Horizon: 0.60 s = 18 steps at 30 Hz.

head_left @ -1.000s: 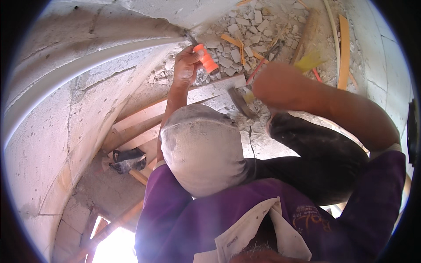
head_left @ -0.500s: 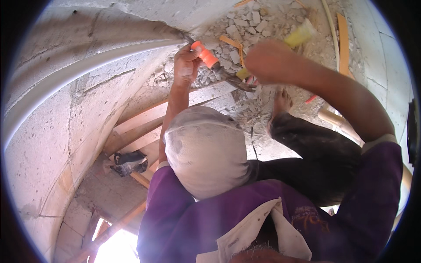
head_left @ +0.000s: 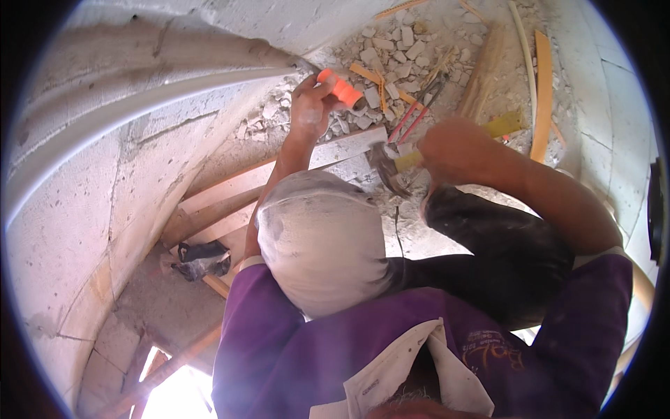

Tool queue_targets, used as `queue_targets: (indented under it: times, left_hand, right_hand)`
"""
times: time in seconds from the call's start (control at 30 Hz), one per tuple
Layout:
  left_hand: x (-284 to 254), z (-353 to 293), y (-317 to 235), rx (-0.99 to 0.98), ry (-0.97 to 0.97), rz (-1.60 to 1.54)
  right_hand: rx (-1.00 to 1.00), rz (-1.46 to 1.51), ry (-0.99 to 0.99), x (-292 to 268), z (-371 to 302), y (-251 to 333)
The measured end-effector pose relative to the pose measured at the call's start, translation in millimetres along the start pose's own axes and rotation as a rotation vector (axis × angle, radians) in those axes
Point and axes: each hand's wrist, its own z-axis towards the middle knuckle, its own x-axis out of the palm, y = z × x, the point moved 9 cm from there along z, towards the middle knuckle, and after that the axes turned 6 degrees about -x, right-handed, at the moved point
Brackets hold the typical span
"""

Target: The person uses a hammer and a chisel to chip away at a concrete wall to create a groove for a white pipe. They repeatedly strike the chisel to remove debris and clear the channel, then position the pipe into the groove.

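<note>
My left hand (head_left: 311,108) is closed around the orange handle of a chisel (head_left: 339,88). The chisel's blade end meets the pale block wall (head_left: 209,38) at the end of a recess; its very tip is hard to make out. In my right hand (head_left: 453,148), closed in a fist, is a claw hammer (head_left: 385,170) with a yellow handle that sticks out beyond the fist. The hammer head hangs below and to the right of the chisel's butt, apart from it.
A white pipe (head_left: 139,101) curves along the left wall. Broken rubble (head_left: 401,52) covers the far floor, with a red-handled tool (head_left: 412,120), a wooden post (head_left: 481,73) and an orange strip (head_left: 541,98) on it. Planks (head_left: 216,195) and a dark bag (head_left: 201,260) lie at left.
The hammer head has drawn away from the chisel's butt, down in the picture, with my right hand lower. My left hand and the chisel have shifted slightly right.
</note>
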Motion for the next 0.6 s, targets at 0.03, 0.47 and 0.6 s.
queue_targets:
  times: [0.03,0.47,0.6]
  left_hand:
    - [-2,0,3,-0.025,-0.014,0.040]
    - [-34,-7,4,-0.088,0.009,0.129]
    - [-38,-1,13,-0.105,0.000,0.106]
  right_hand:
    - [-0.026,-0.009,-0.027,6,-4,0]
    - [-0.160,-0.017,0.040,13,-6,29]
    - [-0.215,-0.017,0.012,25,1,35]
